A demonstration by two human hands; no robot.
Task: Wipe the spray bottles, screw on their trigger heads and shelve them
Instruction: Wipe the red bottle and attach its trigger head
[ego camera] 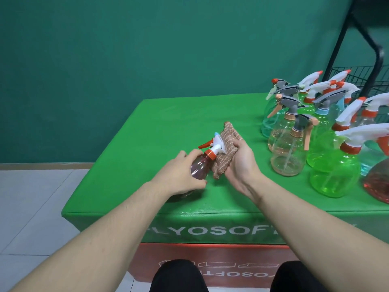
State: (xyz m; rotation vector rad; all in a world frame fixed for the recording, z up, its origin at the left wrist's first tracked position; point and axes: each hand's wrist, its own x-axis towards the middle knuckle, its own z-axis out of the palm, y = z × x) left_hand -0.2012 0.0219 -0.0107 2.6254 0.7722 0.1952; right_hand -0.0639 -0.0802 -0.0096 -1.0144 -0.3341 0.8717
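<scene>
The bottle (52, 168) is gripped by the left hand (183, 173), tilted over the tabletop (147, 127), its long axis running up and away to the trigger head (212, 144). The cloth (226, 148) is clasped in the right hand (242, 163) and pressed against the bottle's right side.

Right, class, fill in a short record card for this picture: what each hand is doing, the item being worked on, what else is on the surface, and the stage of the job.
left hand: grips the brown spray bottle by its body
right hand: holds the brown cloth against the bottle's neck
bottle state: lying tilted, white trigger head with orange collar already on
surface: green padded table
waiting items: cluster of spray bottles standing at the right, heads on
behind: black wire rack
stage: wiping
</scene>
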